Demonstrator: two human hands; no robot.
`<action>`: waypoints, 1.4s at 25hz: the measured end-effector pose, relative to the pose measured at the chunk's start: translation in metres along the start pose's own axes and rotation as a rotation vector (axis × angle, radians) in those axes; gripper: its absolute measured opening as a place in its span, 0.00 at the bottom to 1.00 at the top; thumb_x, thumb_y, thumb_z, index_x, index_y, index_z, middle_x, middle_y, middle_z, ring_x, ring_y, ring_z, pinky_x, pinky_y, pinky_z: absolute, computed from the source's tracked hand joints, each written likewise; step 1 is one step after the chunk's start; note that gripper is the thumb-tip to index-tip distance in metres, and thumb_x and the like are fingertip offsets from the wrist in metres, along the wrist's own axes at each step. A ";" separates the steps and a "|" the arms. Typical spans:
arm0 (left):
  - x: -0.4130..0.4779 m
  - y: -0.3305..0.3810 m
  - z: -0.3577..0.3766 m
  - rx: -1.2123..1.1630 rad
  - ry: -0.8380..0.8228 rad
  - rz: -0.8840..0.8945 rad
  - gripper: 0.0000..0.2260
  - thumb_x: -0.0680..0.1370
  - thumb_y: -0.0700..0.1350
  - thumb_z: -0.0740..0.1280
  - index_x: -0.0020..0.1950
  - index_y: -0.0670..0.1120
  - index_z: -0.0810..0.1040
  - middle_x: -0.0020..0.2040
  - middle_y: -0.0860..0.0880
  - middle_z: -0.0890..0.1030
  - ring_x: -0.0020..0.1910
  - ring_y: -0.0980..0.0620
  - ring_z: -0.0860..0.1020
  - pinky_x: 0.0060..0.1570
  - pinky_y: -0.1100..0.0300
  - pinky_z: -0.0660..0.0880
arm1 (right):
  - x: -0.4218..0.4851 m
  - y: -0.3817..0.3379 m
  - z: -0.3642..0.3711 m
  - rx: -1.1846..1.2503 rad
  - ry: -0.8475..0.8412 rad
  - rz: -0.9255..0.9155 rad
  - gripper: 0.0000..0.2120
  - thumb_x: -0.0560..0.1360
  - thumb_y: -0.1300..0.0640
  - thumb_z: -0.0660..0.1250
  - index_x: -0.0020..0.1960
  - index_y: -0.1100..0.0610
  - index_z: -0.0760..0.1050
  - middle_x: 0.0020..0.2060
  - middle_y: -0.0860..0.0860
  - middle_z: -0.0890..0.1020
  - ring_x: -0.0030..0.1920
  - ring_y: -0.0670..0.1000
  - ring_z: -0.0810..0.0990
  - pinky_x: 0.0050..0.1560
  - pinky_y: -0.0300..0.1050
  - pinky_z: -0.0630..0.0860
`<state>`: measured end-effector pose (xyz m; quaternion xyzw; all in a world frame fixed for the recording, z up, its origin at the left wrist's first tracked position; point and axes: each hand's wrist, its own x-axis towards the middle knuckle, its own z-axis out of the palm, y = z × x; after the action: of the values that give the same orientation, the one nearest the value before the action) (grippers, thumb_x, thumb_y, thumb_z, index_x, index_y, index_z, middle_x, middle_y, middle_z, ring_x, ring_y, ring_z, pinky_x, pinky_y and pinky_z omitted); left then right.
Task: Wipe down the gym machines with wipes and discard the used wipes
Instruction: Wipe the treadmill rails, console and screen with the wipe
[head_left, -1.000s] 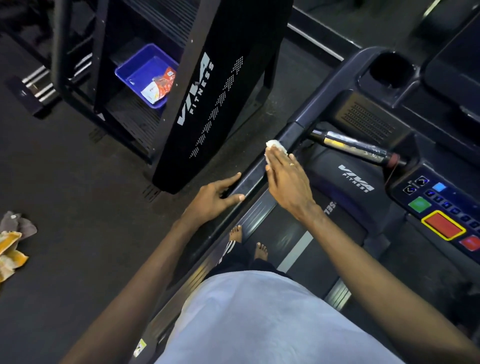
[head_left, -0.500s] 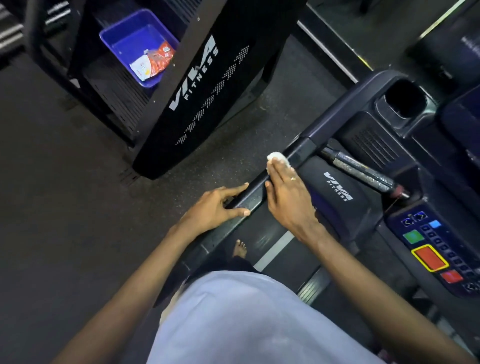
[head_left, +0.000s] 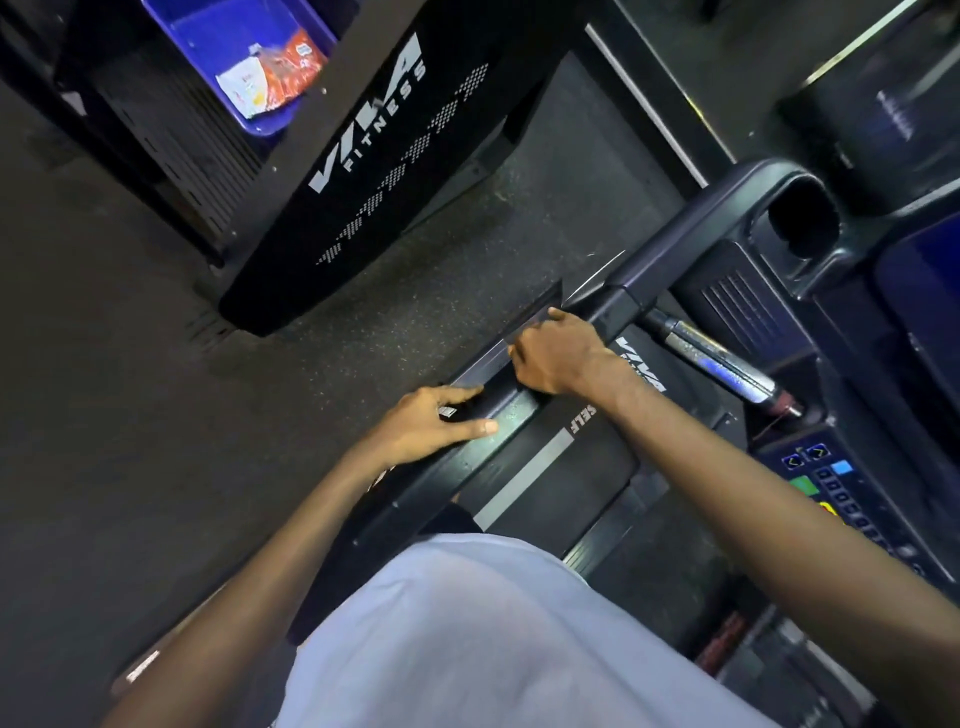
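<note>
My right hand (head_left: 558, 353) now curls round the handrail (head_left: 511, 408), wipe gone from sight; my left hand (head_left: 428, 423) rests there, fingers straight.

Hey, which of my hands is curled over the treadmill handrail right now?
Your right hand, knuckles up, fingers curled over the handrail; the left hand lies lower on it with index finger and thumb stretched out.
</note>
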<state>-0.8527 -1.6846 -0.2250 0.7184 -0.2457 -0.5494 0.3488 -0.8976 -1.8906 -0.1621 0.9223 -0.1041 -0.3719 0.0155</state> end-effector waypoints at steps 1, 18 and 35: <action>0.001 0.001 -0.002 -0.002 -0.019 -0.003 0.35 0.65 0.69 0.73 0.70 0.60 0.73 0.69 0.59 0.75 0.65 0.60 0.74 0.70 0.55 0.69 | 0.005 -0.002 -0.004 -0.010 -0.035 0.026 0.22 0.84 0.51 0.49 0.60 0.60 0.79 0.60 0.59 0.81 0.65 0.56 0.77 0.78 0.52 0.54; 0.027 0.039 -0.002 0.048 -0.054 0.012 0.32 0.70 0.67 0.71 0.72 0.60 0.70 0.71 0.55 0.73 0.66 0.55 0.74 0.59 0.60 0.68 | -0.010 0.038 0.018 0.090 0.368 0.251 0.08 0.79 0.59 0.60 0.52 0.58 0.78 0.50 0.58 0.84 0.54 0.57 0.82 0.73 0.49 0.61; 0.045 0.046 -0.003 0.069 -0.079 0.055 0.32 0.72 0.64 0.71 0.73 0.57 0.70 0.69 0.53 0.75 0.63 0.55 0.76 0.58 0.59 0.68 | -0.025 0.043 0.051 0.690 0.757 0.333 0.11 0.79 0.62 0.63 0.56 0.60 0.82 0.51 0.57 0.77 0.49 0.51 0.76 0.53 0.34 0.67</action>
<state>-0.8364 -1.7459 -0.2169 0.7007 -0.2977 -0.5588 0.3288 -0.9582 -1.9252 -0.1774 0.9145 -0.3522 0.0497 -0.1930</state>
